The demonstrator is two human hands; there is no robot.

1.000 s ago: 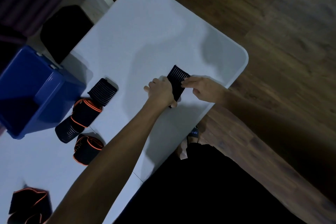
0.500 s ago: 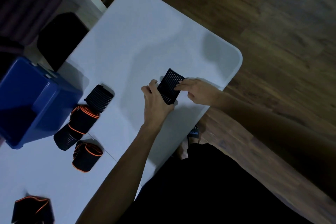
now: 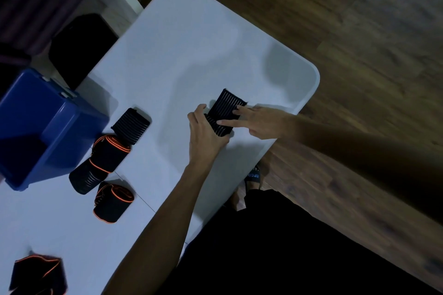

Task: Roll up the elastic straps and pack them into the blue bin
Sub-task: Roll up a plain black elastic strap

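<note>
Ribbed black strap roll (image 3: pixel 224 112) between my hands, long axis pointing away-right. Left hand (image 3: pixel 203 136) grips near end; right hand (image 3: pixel 259 122) fingers flat on top. Blue bin (image 3: pixel 48 127) far left, left hand nearer.

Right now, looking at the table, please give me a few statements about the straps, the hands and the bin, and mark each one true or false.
1. Both hands are on the ribbed black strap. True: left hand grips it, right hand fingers lie on it.
2. The blue bin stands on the floor. False: it is on the white table.
3. Rolled straps lie beside the bin. True.
4. The held strap has orange trim. False: plain ribbed black.
</note>
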